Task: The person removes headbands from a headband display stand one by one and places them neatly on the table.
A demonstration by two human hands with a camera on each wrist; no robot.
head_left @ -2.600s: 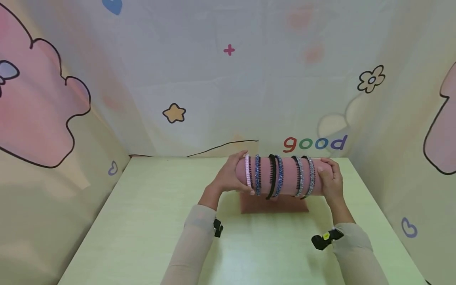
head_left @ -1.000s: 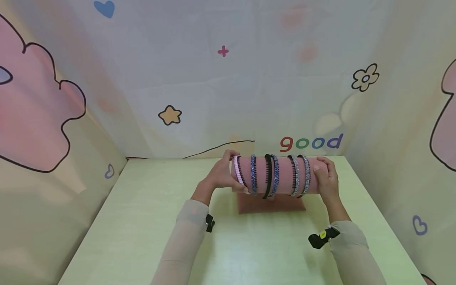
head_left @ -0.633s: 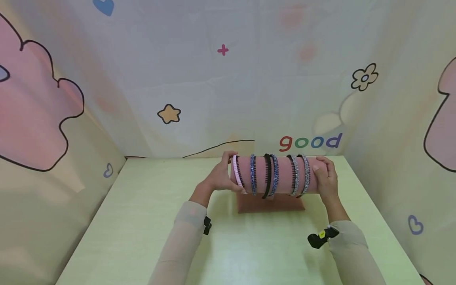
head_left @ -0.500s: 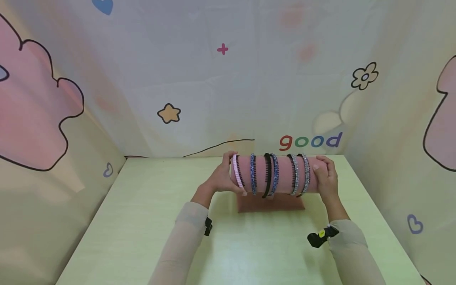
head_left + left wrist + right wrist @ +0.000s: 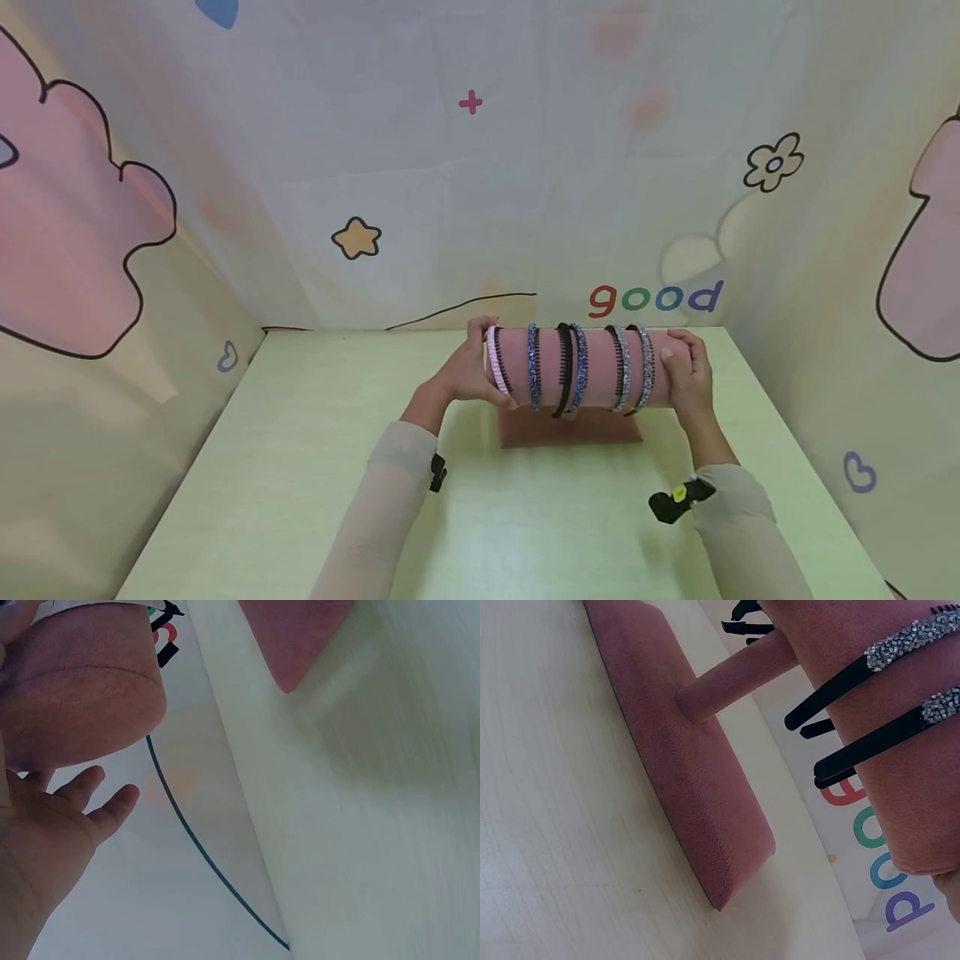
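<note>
A pink velvet headband stand has a horizontal roll [image 5: 596,367] on a post above a flat base [image 5: 671,742]. At the roll's left end, my left hand [image 5: 467,369] pinches a pale pink headband [image 5: 497,362] between thumb and fingers; it sits slightly tilted. In the left wrist view some fingers [image 5: 112,810] spread below the roll's end. My right hand [image 5: 692,379] grips the roll's right end. Between the hands, the roll carries a blue glitter headband [image 5: 534,367], a black headband [image 5: 564,371], another blue one [image 5: 581,367] and two silver glitter headbands [image 5: 896,652].
The stand rests on a pale green table [image 5: 337,467] near its back edge. Behind it hangs a printed cloth backdrop [image 5: 420,167] with the word "good", and cloth walls rise on both sides. A dark camera strap [image 5: 681,500] is on the right wrist.
Over the earlier frames my left hand has drawn the pale pink headband left towards the roll's end, and it has tilted a little. My right hand keeps its hold on the roll.
</note>
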